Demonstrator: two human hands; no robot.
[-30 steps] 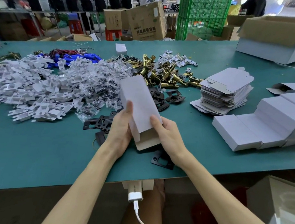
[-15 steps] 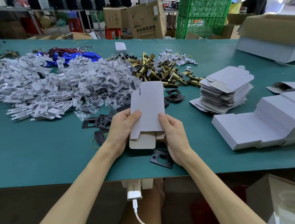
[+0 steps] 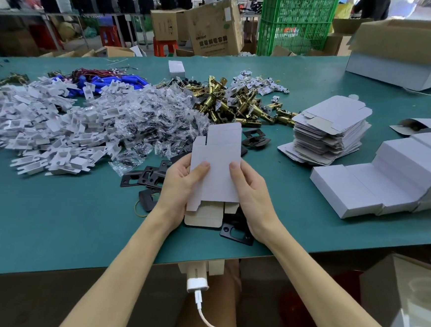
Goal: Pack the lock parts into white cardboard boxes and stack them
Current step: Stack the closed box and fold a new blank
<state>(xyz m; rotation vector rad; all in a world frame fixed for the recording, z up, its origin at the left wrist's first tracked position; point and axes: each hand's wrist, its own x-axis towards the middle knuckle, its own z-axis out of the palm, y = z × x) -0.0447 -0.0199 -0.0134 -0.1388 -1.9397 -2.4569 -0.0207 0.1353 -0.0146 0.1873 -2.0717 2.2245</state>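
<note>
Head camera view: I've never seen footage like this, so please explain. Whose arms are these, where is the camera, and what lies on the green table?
There is no machine here. A person wears a camera on the head, and it looks down at their own bare arms. The left hand and right hand hold a flat white box between them, thumbs on top; it is not yet folded up. On the green table lie heaps of white cut-out pieces, clear bags of small parts, brass latches and black plates. To the right are a stack of flat box blanks and closed white boxes.
</note>
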